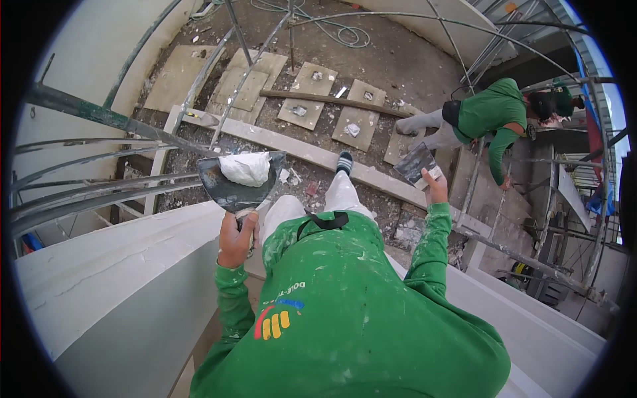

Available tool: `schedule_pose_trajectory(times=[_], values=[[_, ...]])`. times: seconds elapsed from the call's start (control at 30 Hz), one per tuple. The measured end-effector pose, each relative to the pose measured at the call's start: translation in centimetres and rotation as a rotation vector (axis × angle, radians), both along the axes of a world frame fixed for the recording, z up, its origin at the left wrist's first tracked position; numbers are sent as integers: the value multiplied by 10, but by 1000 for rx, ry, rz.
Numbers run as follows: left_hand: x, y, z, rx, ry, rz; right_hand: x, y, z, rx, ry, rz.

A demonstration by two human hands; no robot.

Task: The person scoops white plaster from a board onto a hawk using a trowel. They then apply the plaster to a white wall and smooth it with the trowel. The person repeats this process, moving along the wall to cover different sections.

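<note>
My left hand (pixel 236 240) is closed round the handle of a wide putty knife (pixel 229 193). A lump of white putty (pixel 245 170) sits on its broad dark blade. Off to the right, my right hand (pixel 435 185) grips a second putty knife, a smaller scraper (pixel 415 164). Its flat grey blade points up and to the left, with some white residue near the handle. The two tools are well apart, one on each side of my legs. Both my sleeves are green and spotted with white.
Metal scaffold tubes (pixel 79 109) rise at left. A long plank (pixel 292 147) crosses below my foot, and several boards (pixel 310 93) lie on the debris-strewn ground. A white ledge (pixel 133 259) runs at lower left. A co-worker in green (pixel 488 109) bends over at right. A hose (pixel 348 36) lies far off.
</note>
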State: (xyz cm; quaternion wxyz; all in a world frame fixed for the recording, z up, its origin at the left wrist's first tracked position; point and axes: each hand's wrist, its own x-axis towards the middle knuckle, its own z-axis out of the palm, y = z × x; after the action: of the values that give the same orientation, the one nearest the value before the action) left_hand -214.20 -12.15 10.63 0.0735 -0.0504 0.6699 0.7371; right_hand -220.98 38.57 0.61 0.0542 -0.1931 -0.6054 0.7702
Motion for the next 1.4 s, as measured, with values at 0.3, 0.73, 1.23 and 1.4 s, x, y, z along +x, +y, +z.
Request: schedule_pose_trajectory(times=[0.3,0.73,1.23,1.4], values=[[-112,89,-83,317,134,176,-144,76,-123,-76,-47,62],[-159,101,-4,216,163,621,-492,-106,-56,212,-42,974],[-203,97,1,248,132,1154,-530,-560,215,69,1511,305],[-208,95,-5,232,81,1436,-458,-603,191,-493,1130,790]])
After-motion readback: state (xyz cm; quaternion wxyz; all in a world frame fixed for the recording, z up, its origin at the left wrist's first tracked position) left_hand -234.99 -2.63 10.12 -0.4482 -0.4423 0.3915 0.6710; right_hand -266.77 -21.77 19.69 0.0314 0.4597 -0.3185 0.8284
